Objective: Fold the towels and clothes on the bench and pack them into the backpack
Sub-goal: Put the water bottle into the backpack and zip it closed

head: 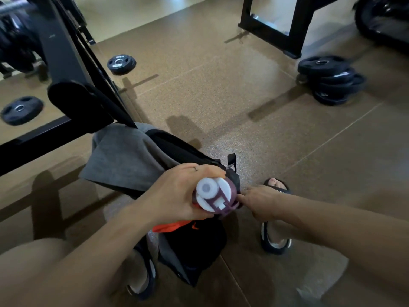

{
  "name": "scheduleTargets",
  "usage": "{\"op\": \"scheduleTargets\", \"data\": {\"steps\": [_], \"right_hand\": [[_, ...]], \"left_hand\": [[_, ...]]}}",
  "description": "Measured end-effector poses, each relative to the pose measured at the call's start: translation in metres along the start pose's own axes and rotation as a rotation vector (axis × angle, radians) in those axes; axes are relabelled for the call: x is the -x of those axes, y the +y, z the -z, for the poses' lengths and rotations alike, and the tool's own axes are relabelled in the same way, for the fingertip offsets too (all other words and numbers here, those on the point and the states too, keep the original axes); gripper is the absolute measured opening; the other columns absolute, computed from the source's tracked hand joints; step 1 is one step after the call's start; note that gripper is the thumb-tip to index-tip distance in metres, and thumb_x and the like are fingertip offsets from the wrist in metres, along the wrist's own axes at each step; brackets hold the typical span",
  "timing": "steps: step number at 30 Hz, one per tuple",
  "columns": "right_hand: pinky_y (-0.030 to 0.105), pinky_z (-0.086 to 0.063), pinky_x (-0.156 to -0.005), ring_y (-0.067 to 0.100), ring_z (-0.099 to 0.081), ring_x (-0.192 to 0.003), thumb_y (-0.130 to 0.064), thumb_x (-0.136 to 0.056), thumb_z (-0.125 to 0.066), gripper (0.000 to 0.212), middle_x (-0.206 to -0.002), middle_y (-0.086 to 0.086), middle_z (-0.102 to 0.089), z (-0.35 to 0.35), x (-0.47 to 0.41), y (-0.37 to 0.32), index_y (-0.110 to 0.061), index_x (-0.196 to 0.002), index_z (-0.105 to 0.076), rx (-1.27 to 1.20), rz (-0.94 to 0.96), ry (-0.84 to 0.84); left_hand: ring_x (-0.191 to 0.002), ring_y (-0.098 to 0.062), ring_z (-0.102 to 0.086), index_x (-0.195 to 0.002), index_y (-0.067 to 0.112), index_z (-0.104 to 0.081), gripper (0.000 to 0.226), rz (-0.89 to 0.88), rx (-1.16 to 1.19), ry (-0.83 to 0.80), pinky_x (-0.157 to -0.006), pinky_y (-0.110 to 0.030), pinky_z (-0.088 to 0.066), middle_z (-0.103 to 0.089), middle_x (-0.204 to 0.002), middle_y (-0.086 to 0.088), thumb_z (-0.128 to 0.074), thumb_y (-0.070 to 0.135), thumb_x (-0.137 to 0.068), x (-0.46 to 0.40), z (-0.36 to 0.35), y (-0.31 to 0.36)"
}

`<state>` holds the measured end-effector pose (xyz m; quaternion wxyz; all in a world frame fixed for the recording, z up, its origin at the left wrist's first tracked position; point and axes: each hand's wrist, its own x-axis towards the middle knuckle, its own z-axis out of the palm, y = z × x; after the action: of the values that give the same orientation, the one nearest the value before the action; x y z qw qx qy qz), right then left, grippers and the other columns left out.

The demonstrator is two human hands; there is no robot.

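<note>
Seen from above, on a brown speckled floor [221, 96]: a black backpack [194, 247] standing between 2 sandalled feet. Left hand [177, 193] wrapped around a bottle [215, 194] with a purple body and white cap, fingers curled tight on its side, thumb underneath, a ring on 1 finger. Bottle held upright right over the backpack's side, cap facing up toward the camera. Right hand [261, 201] just beside the backpack on its far-right edge, fingers bent and pressed against the dark fabric next to the bottle; cannot tell whether gripping a pocket edge or only touching it. Grey cloth [128, 158] draped across the top of the backpack, hanging off toward the bench side, loosely laid rather than neatly folded. Strip of orange fabric [170, 227] showing in the backpack just below the left hand. Black strap with buckle [231, 161] sticking up behind the bottle. Bench frame [73, 85], black with a padded roller, beyond and to the left of the backpack. 2 single weight plates [121, 63] lying flat past the bench, 1 stack of plates [332, 79] well apart from the backpack at far right. Black rack base [276, 25] farther still. Right foot [276, 238] in a dark sandal just beside the backpack, under the right forearm.
</note>
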<state>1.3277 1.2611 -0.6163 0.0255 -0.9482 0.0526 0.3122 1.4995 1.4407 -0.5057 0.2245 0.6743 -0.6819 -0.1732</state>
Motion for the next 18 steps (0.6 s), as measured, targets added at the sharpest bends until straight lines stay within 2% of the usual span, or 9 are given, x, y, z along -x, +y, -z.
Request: {"op": "scheduleTargets", "data": {"steps": [4,7,10,13,18], "right_hand": [[0.044,-0.048,-0.095,0.031,-0.055,-0.119,-0.014,-0.091,-0.055,0.044,-0.128,0.009,-0.058,-0.007,0.015,-0.007,-0.014,-0.135,-0.046,-0.028,0.003,0.011],[0.042,-0.05,-0.092,0.031,-0.056,-0.119,-0.013,-0.092,-0.056,0.043,-0.128,0.01,-0.058,-0.008,0.022,-0.014,-0.011,-0.134,-0.048,-0.047,0.006,0.013],[0.041,-0.048,-0.089,0.031,-0.057,-0.116,-0.012,-0.092,-0.057,0.041,-0.126,0.011,-0.059,-0.01,0.024,-0.016,-0.011,-0.132,-0.049,-0.089,0.002,0.035],[0.041,-0.051,-0.088,0.031,-0.059,-0.113,-0.017,-0.091,-0.059,0.038,-0.122,0.01,-0.061,-0.014,0.022,-0.017,-0.013,-0.128,-0.051,-0.174,-0.004,0.063],[0.036,-0.049,-0.081,0.028,-0.062,-0.108,-0.02,-0.088,-0.058,0.035,-0.116,0.006,-0.065,-0.02,0.017,-0.016,-0.018,-0.123,-0.056,-0.276,-0.05,0.109]], "left_hand": [[-0.117,-0.001,-0.059,-0.135,0.039,-0.056,0.064,0.058,-0.037,-0.041,-0.097,-0.029,-0.048,-0.062,-0.125,0.022,-0.084,0.049,-0.078,0.012,-0.005,0.005],[-0.119,0.002,-0.057,-0.139,0.041,-0.053,0.071,0.137,-0.056,-0.058,-0.099,-0.03,-0.05,-0.06,-0.131,0.022,-0.083,0.053,-0.076,0.02,-0.012,0.005],[-0.125,0.004,-0.055,-0.14,0.036,-0.054,0.066,0.018,-0.087,-0.017,-0.099,-0.03,-0.05,-0.057,-0.136,0.025,-0.079,0.053,-0.081,0.025,-0.023,0.006],[-0.124,-0.003,-0.058,-0.135,0.028,-0.059,0.063,-0.034,-0.073,0.011,-0.098,-0.034,-0.051,-0.06,-0.136,0.017,-0.08,0.052,-0.081,0.032,-0.029,0.01],[-0.116,-0.009,-0.062,-0.132,0.029,-0.059,0.063,-0.096,-0.197,-0.02,-0.09,-0.034,-0.054,-0.06,-0.135,0.015,-0.075,0.06,-0.079,0.033,-0.028,0.021]]}}
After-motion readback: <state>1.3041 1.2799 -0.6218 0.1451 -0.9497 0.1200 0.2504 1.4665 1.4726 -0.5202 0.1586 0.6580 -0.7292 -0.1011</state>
